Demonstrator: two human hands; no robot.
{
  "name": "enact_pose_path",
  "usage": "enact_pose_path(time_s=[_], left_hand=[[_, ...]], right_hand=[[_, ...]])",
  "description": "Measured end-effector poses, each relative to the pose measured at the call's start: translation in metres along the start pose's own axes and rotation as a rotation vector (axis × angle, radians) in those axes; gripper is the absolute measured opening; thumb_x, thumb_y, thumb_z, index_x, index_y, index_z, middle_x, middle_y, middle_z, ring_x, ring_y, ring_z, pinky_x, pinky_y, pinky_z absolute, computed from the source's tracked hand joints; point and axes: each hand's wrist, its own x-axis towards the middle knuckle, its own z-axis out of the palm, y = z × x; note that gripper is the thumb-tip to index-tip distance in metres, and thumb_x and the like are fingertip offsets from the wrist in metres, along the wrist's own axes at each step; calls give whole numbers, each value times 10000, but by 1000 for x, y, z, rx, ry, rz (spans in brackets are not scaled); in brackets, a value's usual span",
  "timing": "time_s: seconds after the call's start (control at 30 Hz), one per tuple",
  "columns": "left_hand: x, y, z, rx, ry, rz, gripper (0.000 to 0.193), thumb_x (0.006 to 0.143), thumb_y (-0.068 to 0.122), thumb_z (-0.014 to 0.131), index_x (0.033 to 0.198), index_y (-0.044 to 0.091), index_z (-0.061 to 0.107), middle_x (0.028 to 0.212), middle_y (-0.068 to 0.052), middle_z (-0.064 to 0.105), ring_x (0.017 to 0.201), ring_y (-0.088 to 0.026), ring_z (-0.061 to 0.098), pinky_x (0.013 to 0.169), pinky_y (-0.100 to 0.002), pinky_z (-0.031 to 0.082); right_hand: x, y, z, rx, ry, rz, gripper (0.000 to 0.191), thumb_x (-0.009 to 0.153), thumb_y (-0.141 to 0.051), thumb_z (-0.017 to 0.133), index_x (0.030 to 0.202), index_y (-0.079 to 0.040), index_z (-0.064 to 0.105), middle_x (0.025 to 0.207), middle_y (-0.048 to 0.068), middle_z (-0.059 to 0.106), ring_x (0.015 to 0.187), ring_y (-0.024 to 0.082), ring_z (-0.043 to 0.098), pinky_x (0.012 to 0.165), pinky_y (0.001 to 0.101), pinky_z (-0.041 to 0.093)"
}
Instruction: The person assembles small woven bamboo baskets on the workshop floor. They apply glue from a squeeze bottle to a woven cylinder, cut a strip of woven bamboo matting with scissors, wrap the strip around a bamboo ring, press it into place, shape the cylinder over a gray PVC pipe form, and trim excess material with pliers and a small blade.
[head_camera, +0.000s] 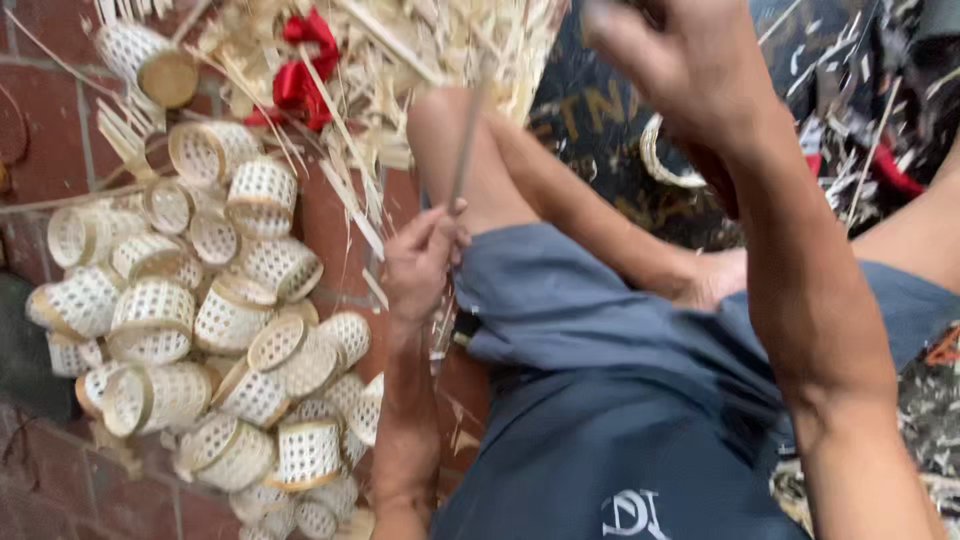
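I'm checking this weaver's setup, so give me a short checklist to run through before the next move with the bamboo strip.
1. Left hand grips the thin bamboo strip: ok, fingers closed around it.
2. Right hand position: cannot tell, it is raised and blurred.
3. What the right hand holds: cannot tell.
4. Finished small woven baskets kept aside: ok, piled on the brick floor off the left hand.
5. Loose bamboo strips in supply: ok, heaped ahead of the knees.
6. Strip free along its length: cannot tell, its upper end runs into the heap.

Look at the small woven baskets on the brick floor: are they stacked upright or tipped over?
Mostly tipped. The woven baskets lie heaped on their sides, round rims facing various ways; none are neatly stacked.
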Motion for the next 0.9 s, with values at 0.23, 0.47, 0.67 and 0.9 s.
enact_pose_path(time_s=[0.23, 0.47, 0.67, 0.9], left_hand=[[11, 0, 30, -58, -117, -209, 227, 1035, 167, 681, 1105, -45, 724, 794, -15, 633, 651, -59, 541, 557, -200, 396], [17, -3, 98, -195, -322, -345, 207, 1055, 119, 589, 1162, -38, 671, 902, -96, 722, 684, -98, 633, 584, -218, 500], [20, -8, 168, -105, -566, -355, 213, 1049, 101, 571, 1172, -45, 664, 910, -93, 732, 683, -95, 658, 566, -214, 519], [4, 0, 208, 175, -651, -113, 204, 1069, 104, 596, 1198, -20, 694, 915, -46, 737, 736, -86, 637, 648, -236, 542]], right_hand=[[-150, 134, -58, -377, 328, -50, 420, 976, 6, 582, 1373, 128, 518, 1091, 268, 702, 1011, 337, 704, 875, 374, 557], [-338, 202, -151, -609, 559, 572, 581, 973, -52, 676, 1504, 95, 489, 1053, 284, 635, 941, 414, 626, 802, 458, 513], [-393, 208, -96, -798, 402, 665, 630, 968, -105, 767, 1525, 48, 515, 1069, 244, 619, 961, 417, 624, 809, 503, 517], [-312, 120, -84, 21, 551, 652, 229, 1023, 4, 670, 1246, 34, 623, 1002, 129, 645, 869, 219, 657, 744, 345, 558]])
